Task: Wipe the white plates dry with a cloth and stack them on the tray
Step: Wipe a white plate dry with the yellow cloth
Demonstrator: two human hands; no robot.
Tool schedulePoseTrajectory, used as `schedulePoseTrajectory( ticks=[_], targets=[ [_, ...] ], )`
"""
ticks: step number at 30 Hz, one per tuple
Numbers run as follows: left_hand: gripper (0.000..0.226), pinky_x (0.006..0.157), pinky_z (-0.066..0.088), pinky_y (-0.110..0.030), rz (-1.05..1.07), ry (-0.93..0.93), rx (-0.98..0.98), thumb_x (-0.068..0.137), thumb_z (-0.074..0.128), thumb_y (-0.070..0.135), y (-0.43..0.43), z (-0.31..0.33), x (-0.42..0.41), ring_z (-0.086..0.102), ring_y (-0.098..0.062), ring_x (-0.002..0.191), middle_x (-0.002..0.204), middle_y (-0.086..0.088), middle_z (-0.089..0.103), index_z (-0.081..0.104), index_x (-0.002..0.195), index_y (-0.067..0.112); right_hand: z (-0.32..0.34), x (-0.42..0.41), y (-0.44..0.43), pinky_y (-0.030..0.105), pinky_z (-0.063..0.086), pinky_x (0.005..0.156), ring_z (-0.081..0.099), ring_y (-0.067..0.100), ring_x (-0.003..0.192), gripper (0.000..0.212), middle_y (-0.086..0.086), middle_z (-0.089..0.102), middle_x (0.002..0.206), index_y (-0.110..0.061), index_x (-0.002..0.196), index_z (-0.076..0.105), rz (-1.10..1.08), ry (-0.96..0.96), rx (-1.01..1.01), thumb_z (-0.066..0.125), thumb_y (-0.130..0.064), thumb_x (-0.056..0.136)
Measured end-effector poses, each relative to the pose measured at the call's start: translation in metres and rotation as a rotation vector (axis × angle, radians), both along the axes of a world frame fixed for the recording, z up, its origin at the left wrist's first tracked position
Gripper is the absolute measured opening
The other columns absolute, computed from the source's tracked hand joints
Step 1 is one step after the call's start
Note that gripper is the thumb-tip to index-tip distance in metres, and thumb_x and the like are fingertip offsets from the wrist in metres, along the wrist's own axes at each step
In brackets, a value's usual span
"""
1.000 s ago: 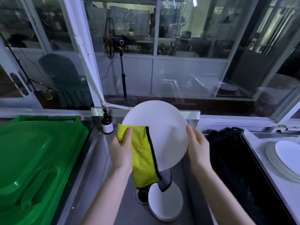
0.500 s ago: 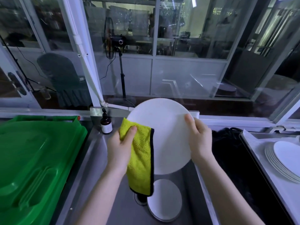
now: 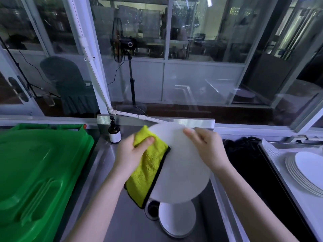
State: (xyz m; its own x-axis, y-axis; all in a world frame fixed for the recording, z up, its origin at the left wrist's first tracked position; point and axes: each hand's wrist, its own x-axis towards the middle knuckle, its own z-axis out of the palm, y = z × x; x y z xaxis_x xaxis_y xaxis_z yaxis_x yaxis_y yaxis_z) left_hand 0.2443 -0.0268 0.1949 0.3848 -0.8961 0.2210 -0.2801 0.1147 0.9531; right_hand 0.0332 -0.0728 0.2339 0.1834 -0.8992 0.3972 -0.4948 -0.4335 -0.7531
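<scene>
While the left hand point(image 3: 129, 154) grips a fluffy yellow cloth point(image 3: 146, 170) with black edging, the right hand point(image 3: 208, 149) holds the smooth round white plate point(image 3: 181, 172) above the steel sink point(image 3: 104, 172).

Bare left hand point(image 3: 129, 155) and right hand point(image 3: 208, 149), slender bare forearms down to the frame edge.

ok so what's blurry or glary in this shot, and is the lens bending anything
Head view: motion blur smears the right hand and the top edge of the held plate; the left hand on the yellow cloth is a little sharper; the window glass carries pale reflections; the wide-angle lens tilts the window frames near the picture's sides.
</scene>
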Motion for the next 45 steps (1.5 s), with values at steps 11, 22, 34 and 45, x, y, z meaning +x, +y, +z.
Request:
schedulePoseTrajectory(
  ticks=[11, 22, 34, 45],
  targets=[
    [0.026, 0.065, 0.047, -0.028, 0.098, 0.141, 0.055, 0.079, 0.078, 0.042, 0.008, -0.012, -0.001, 0.06, -0.007, 0.063, 0.069, 0.005, 0.07, 0.07, 0.08, 0.017, -0.009, -0.012, -0.004, 0.02, 0.049, 0.074, 0.067, 0.004, 0.081, 0.017, -0.008, 0.075, 0.087, -0.013, 0.096, 0.075, 0.01, -0.215, 0.224, 0.068, -0.029, 0.093],
    [0.016, 0.069, 0.049, -0.027, 0.072, 0.194, -0.026, 0.082, 0.073, 0.039, 0.0, 0.001, -0.011, 0.063, -0.008, 0.067, 0.069, 0.008, 0.071, 0.07, 0.08, 0.023, -0.013, 0.002, -0.005, 0.03, 0.024, 0.053, 0.028, 0.008, 0.057, 0.056, -0.003, 0.029, 0.059, -0.011, 0.059, 0.033, -0.08, -0.21, 0.099, 0.066, -0.042, 0.093],
    [0.022, 0.056, 0.041, -0.02, 0.012, -0.042, -0.012, 0.082, 0.076, 0.036, -0.004, -0.001, -0.002, 0.052, -0.005, 0.055, 0.059, 0.009, 0.062, 0.067, 0.071, 0.02, -0.001, -0.011, -0.009, 0.017, 0.045, 0.069, 0.062, 0.001, 0.074, 0.011, -0.012, 0.07, 0.075, -0.029, 0.08, 0.069, 0.12, -0.099, 0.182, 0.072, -0.035, 0.089],
    [0.032, 0.077, 0.052, -0.037, 0.268, 0.492, 0.014, 0.072, 0.071, 0.052, 0.002, -0.025, -0.016, 0.066, -0.016, 0.079, 0.079, 0.006, 0.073, 0.071, 0.08, 0.021, -0.031, 0.015, 0.014, 0.026, 0.02, 0.049, 0.026, 0.01, 0.055, 0.055, -0.006, 0.027, 0.057, -0.016, 0.061, 0.027, -0.299, -0.582, 0.268, 0.065, -0.039, 0.094]
  ],
)
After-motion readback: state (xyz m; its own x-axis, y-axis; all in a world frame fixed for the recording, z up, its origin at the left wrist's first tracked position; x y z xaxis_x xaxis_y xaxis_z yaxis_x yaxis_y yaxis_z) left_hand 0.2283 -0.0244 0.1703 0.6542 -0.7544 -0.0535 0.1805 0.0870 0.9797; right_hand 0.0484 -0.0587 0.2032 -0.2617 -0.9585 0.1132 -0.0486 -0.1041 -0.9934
